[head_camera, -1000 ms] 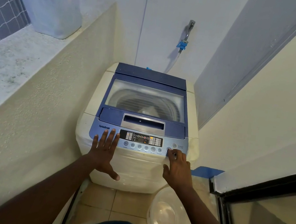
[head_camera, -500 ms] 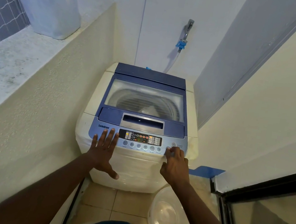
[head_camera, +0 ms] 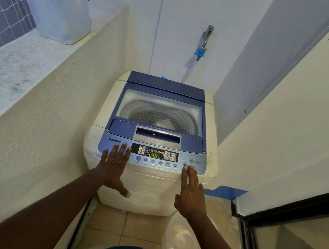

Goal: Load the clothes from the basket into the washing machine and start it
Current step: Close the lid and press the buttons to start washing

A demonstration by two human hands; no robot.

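Inside washing machine, pale clothes

The cream top-loading washing machine with blue lid fills a narrow alcove. A rough plastered ledge wall stands close on its left; a cream wall closes the right. Above the shut lid the space is open. A clear plastic basin occupies the tiled floor front right.
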